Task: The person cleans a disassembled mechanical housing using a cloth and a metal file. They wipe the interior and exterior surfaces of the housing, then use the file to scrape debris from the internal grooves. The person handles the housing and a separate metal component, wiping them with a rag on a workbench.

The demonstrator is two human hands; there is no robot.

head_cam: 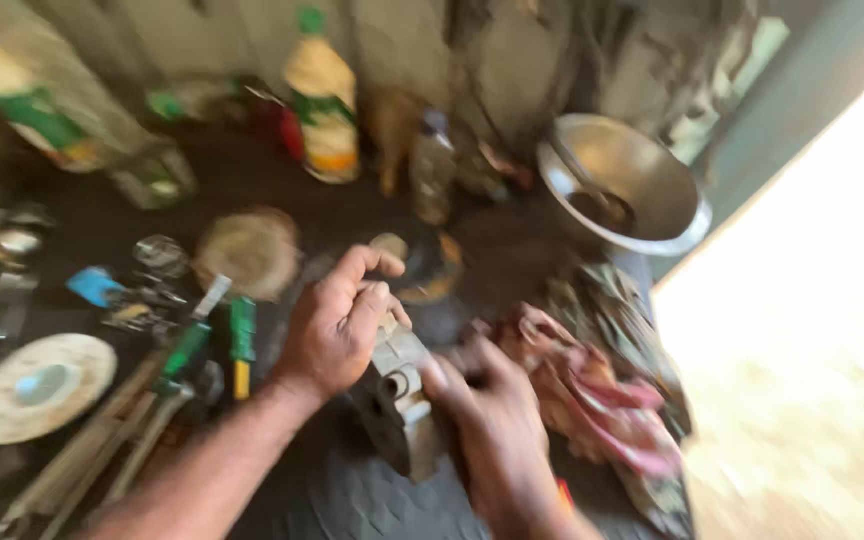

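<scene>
Both hands are clamped on a grey metal part point(404, 400) with a round bore, low centre on the dark tabletop point(352, 500). Frame is motion-blurred, so the part's detail is unclear. Right hand point(497, 430) grips it from the right, thumb across its face. Left hand point(340, 325) holds the top end, fingers curled, forearm running in from lower left. Green-handled screwdrivers point(240, 340) just left, pinkish rag point(592, 400) just right, steel bowl point(627, 180) well behind.

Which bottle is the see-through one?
The small clear bottle standing right of the big yellow bottle, which has a green cap and label.
</scene>
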